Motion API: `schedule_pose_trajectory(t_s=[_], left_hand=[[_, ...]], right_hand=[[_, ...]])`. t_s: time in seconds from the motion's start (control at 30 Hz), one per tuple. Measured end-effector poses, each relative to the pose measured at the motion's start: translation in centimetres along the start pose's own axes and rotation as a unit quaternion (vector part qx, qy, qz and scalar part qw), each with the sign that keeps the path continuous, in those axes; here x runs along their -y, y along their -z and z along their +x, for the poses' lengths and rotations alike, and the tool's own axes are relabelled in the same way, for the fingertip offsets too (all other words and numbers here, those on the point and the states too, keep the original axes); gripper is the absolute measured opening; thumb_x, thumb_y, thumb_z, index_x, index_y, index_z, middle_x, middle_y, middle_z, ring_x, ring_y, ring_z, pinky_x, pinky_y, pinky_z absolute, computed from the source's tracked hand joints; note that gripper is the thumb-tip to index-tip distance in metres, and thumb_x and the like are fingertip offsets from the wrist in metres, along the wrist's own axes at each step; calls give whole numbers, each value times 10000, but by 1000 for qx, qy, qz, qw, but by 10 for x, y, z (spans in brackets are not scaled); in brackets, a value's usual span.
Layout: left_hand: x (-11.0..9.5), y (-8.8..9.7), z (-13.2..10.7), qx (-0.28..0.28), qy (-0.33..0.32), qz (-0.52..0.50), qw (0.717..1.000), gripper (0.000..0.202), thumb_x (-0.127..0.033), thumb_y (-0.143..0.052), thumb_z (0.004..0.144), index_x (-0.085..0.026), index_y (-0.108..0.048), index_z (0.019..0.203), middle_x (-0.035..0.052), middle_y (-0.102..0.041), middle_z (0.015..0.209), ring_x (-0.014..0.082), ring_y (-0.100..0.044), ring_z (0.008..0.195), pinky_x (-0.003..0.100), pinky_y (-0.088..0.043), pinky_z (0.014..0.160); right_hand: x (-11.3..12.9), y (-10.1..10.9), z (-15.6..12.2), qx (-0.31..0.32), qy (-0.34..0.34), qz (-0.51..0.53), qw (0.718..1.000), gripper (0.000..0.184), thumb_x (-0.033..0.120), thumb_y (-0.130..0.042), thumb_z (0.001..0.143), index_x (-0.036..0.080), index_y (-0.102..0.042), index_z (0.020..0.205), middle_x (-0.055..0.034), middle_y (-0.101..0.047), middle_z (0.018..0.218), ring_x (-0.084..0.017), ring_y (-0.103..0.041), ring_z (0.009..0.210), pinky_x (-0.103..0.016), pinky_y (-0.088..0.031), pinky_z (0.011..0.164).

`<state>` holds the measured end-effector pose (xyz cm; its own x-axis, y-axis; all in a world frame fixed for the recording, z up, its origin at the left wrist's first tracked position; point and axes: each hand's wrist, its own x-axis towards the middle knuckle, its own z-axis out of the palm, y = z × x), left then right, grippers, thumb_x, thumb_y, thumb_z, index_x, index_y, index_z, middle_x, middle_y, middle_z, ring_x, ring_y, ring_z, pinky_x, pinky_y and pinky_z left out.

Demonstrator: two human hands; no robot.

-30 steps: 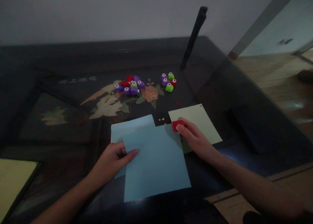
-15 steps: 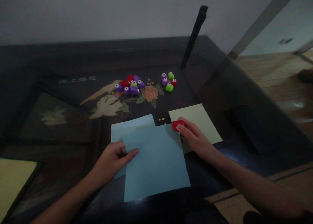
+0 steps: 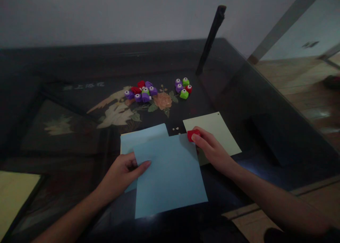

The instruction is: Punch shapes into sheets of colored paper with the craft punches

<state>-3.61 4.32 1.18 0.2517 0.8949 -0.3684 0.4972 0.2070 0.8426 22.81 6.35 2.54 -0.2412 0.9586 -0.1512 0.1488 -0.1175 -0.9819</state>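
Observation:
A light blue paper sheet [image 3: 167,175] lies on the dark glass table, over a second blue sheet [image 3: 140,137]. My left hand [image 3: 124,174] pinches the top sheet's left edge, thumb on top. My right hand [image 3: 211,149] grips a small red punch [image 3: 192,134] set on the sheet's upper right corner. A pale green sheet [image 3: 215,133] lies under and behind my right hand.
Two clusters of small purple, red and green punches [image 3: 142,91] [image 3: 183,87] sit further back on the table [image 3: 79,66]. A dark rod [image 3: 209,41] leans at the back right. A yellow sheet [image 3: 13,193] shows at the lower left. Wooden floor lies to the right.

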Motion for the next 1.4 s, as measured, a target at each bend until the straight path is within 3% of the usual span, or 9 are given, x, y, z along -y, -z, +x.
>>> schedule_pose_trajectory(t_s=[0.43, 0.7, 0.97, 1.2, 1.4], left_hand=[[0, 0, -2, 10, -11, -7, 1000, 334, -419, -590, 771, -199, -449, 562, -44, -501, 494, 115, -505, 476, 221, -428, 447], [17, 0, 1, 7, -8, -4, 1000, 371, -463, -595, 770, -202, -433, 564, -44, -480, 492, 116, -496, 467, 212, -396, 422], [1, 1, -1, 22, 5, -17, 1000, 341, -436, -587, 763, -207, -423, 572, -41, -486, 511, 122, -503, 481, 224, -402, 439], [6, 0, 0, 14, -4, 4, 1000, 367, -461, -574, 765, -212, -405, 555, -55, -427, 482, 112, -458, 448, 221, -367, 419], [1, 0, 0, 26, 11, -11, 1000, 345, -453, -572, 759, -212, -416, 566, -42, -466, 502, 127, -499, 476, 231, -396, 439]], right_hand=[[1, -1, 2, -19, 20, -17, 999, 310, 439, -481, 879, 219, -409, 674, 40, -353, 645, -123, -340, 595, -294, -267, 553], [1, -1, 2, -18, 19, -14, 1000, 307, 431, -486, 883, 220, -411, 673, 37, -362, 640, -124, -345, 593, -289, -267, 548], [1, -1, 1, -19, 18, -13, 1000, 304, 427, -487, 884, 217, -408, 679, 38, -359, 648, -120, -344, 593, -292, -268, 551], [0, 0, 1, -20, 22, -19, 999, 324, 453, -482, 883, 219, -409, 672, 39, -364, 644, -121, -351, 590, -294, -274, 554], [1, -1, 2, -25, 26, -21, 999, 307, 431, -485, 877, 218, -416, 668, 36, -366, 641, -123, -338, 592, -295, -256, 549]])
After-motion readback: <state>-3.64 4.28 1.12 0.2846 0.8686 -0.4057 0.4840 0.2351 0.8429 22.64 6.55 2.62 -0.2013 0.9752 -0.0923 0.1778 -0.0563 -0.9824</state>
